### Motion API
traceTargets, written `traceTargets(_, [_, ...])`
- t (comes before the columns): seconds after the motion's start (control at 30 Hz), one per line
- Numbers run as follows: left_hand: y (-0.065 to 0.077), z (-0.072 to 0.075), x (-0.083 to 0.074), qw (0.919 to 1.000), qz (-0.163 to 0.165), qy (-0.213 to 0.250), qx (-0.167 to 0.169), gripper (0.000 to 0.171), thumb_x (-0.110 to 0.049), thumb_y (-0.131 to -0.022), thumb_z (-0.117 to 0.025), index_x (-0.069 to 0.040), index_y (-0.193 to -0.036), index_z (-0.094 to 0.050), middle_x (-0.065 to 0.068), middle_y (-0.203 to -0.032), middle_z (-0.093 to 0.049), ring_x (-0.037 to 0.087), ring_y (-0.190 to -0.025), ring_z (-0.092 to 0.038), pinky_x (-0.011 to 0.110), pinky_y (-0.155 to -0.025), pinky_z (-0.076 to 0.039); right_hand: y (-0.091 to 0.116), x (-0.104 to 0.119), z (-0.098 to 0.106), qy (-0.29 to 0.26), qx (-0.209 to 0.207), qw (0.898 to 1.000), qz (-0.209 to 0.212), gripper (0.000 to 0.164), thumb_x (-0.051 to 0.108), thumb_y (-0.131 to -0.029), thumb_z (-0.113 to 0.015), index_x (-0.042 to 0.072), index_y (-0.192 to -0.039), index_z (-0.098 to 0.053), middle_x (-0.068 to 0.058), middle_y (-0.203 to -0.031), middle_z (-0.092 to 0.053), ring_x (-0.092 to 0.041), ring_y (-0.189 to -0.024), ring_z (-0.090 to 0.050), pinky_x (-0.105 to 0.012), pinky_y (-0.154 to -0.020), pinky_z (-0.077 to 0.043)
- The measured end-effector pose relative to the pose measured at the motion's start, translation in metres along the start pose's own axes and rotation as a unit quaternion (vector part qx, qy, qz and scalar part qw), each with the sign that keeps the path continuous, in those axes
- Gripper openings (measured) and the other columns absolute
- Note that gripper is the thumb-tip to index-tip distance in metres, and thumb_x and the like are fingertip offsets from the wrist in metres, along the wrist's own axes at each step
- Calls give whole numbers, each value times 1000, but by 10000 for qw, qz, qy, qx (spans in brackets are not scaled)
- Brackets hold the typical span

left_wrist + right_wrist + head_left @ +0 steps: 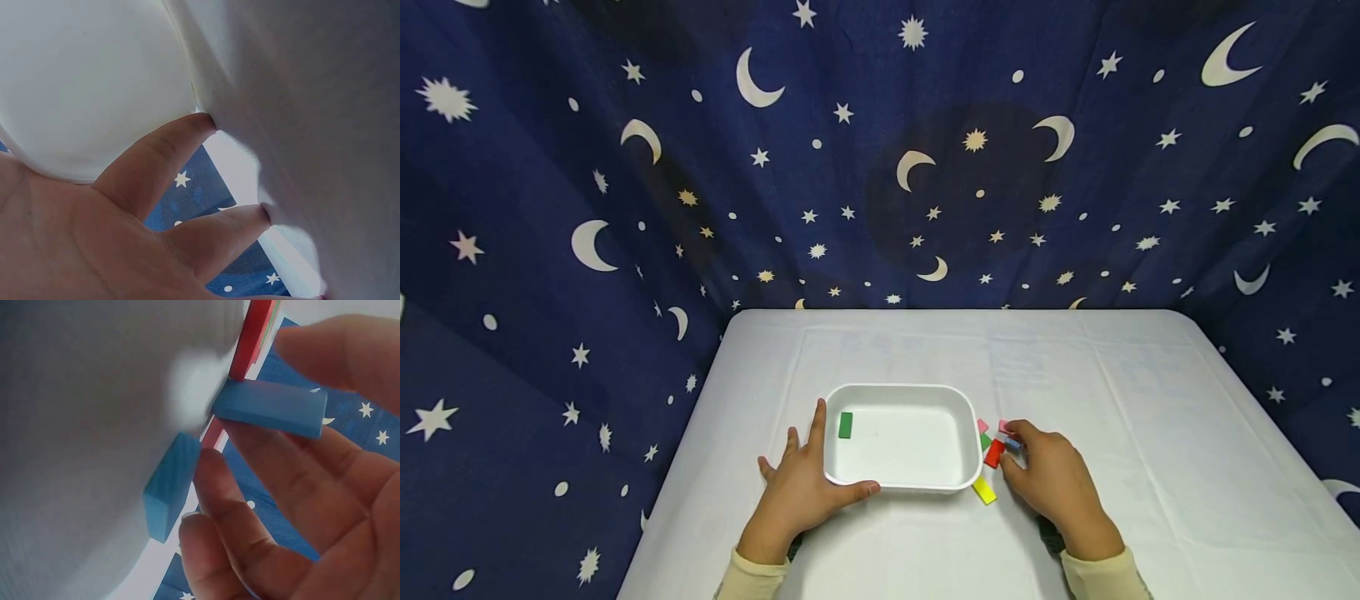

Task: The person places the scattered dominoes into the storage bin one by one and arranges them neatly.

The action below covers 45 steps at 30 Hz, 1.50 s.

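Observation:
A white rectangular tray (902, 486) stands on the table, with one green block (846, 425) lying inside near its left wall. My left hand (801, 492) rests at the tray's front left corner, fingers spread along the left side and thumb at the front edge. Right of the tray, my right hand (1056, 475) reaches over a loose group of small blocks. In the right wrist view its fingers touch a blue block (272, 407), while the thumb stays apart from it. Another blue block (170, 487) lies by the other fingertips. A red block (994, 453) is just left of that hand.
Beside the tray's right wall lie a yellow block (984, 490), a second green block (986, 441) and pink blocks (982, 426), partly hidden. A white cloth (1150, 400) covers the table. Dark blue curtains (850, 108) with moons and stars hang behind and at the sides.

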<state>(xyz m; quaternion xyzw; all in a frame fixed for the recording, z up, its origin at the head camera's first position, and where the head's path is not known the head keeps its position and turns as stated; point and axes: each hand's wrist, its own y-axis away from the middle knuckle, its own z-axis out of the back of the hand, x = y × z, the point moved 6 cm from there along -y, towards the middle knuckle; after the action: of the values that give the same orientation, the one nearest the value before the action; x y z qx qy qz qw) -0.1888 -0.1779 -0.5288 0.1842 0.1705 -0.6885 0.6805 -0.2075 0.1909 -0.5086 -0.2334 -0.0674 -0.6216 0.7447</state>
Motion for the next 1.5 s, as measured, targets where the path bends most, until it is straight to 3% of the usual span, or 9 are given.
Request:
traceTargets(0.2, [1, -1, 1, 10000, 18, -29, 43, 155, -105, -52, -64, -32, -171, 4, 14, -152, -57, 50, -152, -30, 94, -99, -10, 3, 2, 1, 42, -59, 10000, -34, 41, 21, -84, -81, 6, -122, -74, -8, -103, -80, -28, -73, -67, -52, -66, -54])
traceTargets(0.5, [0, 0, 0, 10000, -17, -30, -21, 154, -104, -53, -64, -28, -172, -1, 15, -151, -57, 51, -152, -32, 94, -98, -9, 3, 4, 4, -73, -334, 9994, 77, 30, 26, -99, -73, 5, -120, -75, -7, -104, -80, -38, -83, -72, -60, -74, -55])
traceTargets(0.73, [0, 1, 0, 10000, 3, 3, -6, 155, -104, -53, -65, -28, -172, -2, 16, -151, -57, 50, -152, -31, 94, -99, -9, 2, 2, 2, 64, -60, 9999, -70, 36, 27, -93, -78, 6, -122, -75, -7, -107, -80, -38, -85, -71, -59, -75, -55])
traceTargets(0.97, [0, 0, 1, 10000, 2, -22, 5, 154, -105, -52, -63, -34, -170, 7, 15, -152, -56, 51, -152, -30, 94, -99, -9, 2, 3, 2, 42, 29, 10000, -18, 44, 29, -88, -86, 6, -123, -75, -9, -106, -79, -35, -82, -72, -58, -72, -56])
traceTargets(1.27, [0, -1, 1, 10000, 32, -3, 24, 154, -102, -53, -67, -28, -172, -2, 16, -153, -56, 50, -152, -31, 94, -99, -8, 2, -2, -1, -57, 151, 9999, -46, 49, 28, -83, -89, 6, -124, -74, -8, -109, -79, -35, -88, -73, -57, -75, -56])
traceTargets(1.5, [-1, -2, 1, 10000, 46, -32, 27, 152, -100, -55, -69, -33, -171, 4, 15, -153, -56, 50, -152, -31, 93, -100, -7, 2, -3, -1, -84, 189, 9998, -17, 51, 28, -79, -92, 6, -123, -74, -8, -109, -79, -34, -87, -73, -55, -75, -56])
